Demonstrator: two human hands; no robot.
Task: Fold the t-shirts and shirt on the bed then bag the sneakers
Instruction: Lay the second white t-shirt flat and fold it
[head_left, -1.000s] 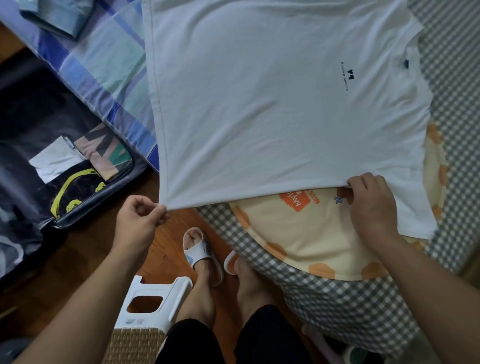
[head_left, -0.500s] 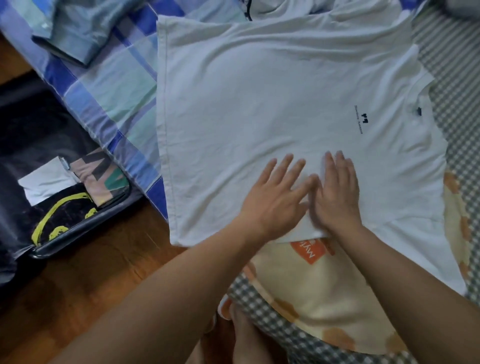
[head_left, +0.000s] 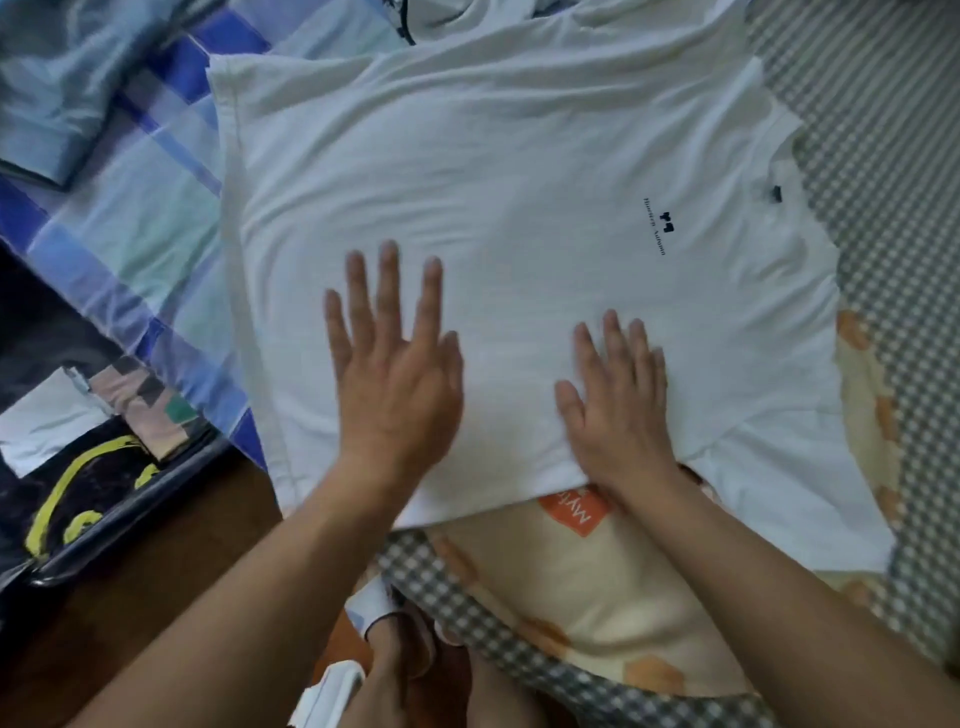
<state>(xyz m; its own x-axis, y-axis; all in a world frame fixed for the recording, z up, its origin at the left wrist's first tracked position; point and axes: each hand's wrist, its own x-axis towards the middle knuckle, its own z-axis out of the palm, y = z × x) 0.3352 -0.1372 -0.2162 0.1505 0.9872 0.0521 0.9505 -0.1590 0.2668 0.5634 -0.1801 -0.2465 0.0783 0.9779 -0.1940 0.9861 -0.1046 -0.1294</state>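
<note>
Both hands lie flat, fingers straight and spread, on the white t-shirt (head_left: 519, 208): left hand (head_left: 395, 384) at lower centre, right hand (head_left: 618, 410) just right of it, apart. T-shirt lies spread across the bed (head_left: 883, 156), filling the frame's centre and upper right.

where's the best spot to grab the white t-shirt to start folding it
Pinch the near sleeve of the white t-shirt from the right: it sticks out loose past the body. Both the left hand and the right hand lie flat on the shirt.
</note>
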